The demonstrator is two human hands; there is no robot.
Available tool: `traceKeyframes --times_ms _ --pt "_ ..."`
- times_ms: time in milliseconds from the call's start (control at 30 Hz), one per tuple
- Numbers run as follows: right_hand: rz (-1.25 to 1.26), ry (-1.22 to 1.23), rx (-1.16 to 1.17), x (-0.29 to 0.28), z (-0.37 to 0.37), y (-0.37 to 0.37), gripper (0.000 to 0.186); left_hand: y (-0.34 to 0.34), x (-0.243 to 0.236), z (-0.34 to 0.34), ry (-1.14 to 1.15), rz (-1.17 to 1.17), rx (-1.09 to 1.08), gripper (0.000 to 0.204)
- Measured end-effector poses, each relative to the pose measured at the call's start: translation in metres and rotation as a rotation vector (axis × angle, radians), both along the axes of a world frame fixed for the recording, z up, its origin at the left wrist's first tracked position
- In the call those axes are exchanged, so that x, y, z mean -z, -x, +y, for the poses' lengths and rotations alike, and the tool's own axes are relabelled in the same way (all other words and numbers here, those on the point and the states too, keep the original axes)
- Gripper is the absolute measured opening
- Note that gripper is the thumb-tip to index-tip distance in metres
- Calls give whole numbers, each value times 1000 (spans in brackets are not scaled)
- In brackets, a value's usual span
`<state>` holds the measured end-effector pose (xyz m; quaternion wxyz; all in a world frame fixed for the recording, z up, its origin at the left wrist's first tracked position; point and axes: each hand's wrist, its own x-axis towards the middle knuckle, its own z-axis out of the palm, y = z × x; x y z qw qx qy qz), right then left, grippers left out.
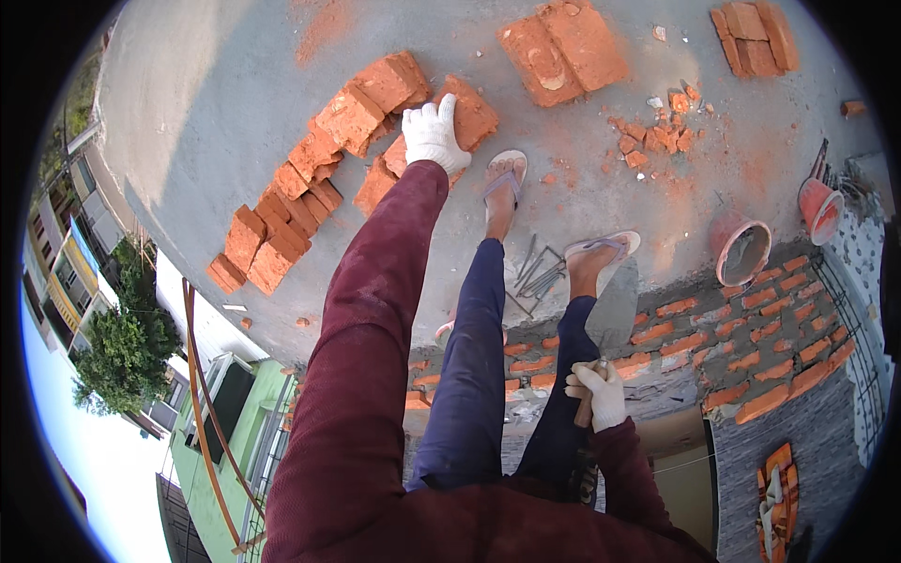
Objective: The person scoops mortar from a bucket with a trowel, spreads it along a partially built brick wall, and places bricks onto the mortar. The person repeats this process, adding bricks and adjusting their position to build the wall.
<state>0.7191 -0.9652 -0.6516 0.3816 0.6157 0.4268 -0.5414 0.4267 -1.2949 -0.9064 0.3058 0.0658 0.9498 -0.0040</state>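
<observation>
My left hand (434,137), in a white glove, is closed over a red brick (475,114) on the concrete, its fingers across the brick and the thumb along its top. Beneath the wrist lies another brick (375,186), partly covered. Beside this hand a long pile of stacked bricks (310,158) runs toward the lower left. In my right hand (599,389), also gloved, is the wooden handle of a trowel (584,411). Its grey triangular blade (615,305) points away from me, near my sandalled right foot (591,267).
Bent steel rods (537,275) lie between my feet. A freshly laid brick wall (760,324) crosses below. Two buckets, one with grey mortar (746,253) and a reddish one (822,210), stand right. More bricks (563,52) and broken pieces (662,136) lie farther off.
</observation>
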Motion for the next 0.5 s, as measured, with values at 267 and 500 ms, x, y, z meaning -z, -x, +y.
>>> traceKeyframes --times_ms 267,500 --pt "448 -42 534 -19 -22 47 63 -41 -234 111 -625 -193 494 95" --pt "660 -15 884 -121 11 37 26 -66 -400 208 -785 -248 734 109"
